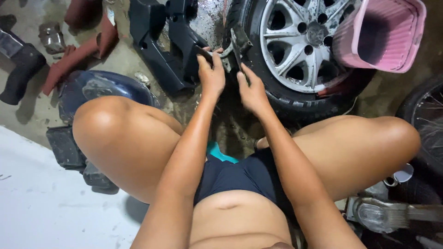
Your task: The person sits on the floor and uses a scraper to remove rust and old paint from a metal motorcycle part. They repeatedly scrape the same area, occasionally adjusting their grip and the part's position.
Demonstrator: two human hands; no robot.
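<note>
A car tyre (295, 99) on a silver alloy wheel (302, 39) lies on the wet floor in front of my knees. My left hand (211, 74) is closed around a dark flat tool (203, 51) at the tyre's left edge. Just right of it, my right hand (251, 90) grips the tyre's sidewall, its fingers reaching up to a grey metal piece (236, 42) wedged at the rim. What the tool's tip touches is hidden by my fingers.
A pink plastic basket (387, 34) rests on the wheel's right side. Black plastic panels (173, 44) and dark red panels (85, 46) lie at the back left, with a dark blue panel (99, 85) beside my left knee. A spoked wheel (427, 115) stands at the right.
</note>
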